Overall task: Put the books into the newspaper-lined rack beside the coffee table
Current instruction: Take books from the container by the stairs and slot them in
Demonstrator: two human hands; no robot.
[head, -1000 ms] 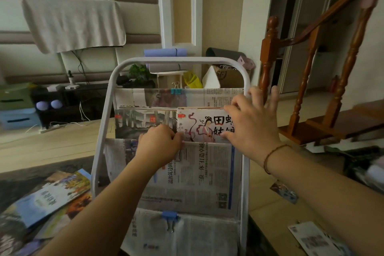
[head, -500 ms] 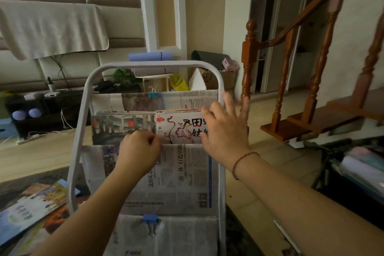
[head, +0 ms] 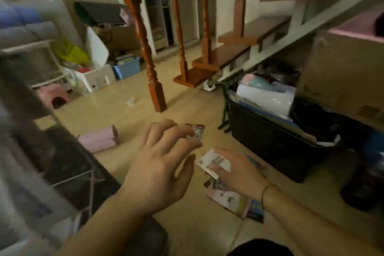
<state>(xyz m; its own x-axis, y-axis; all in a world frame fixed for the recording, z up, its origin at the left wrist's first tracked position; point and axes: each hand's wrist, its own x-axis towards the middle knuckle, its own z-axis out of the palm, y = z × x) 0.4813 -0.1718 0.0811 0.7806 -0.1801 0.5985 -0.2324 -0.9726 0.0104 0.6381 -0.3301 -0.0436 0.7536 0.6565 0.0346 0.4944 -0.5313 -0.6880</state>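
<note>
The right hand's [head: 239,169] fingers [head: 220,170] curl on a white booklet [head: 214,162] lying on the floor, though blur hides whether they grip it. The left hand [head: 160,170] hovers just left of the booklet, fingers spread and loose, holding nothing. More booklets [head: 232,199] lie under the right wrist, another [head: 196,130] just beyond the left fingertips. A black crate [head: 268,141] stands right of the booklet; the rack [head: 25,172] blurs far left.

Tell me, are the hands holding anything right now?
The left hand holds nothing, fingers spread above the floor. The right hand lies on a white printed booklet on the floor; whether it grips it cannot be told.
</note>
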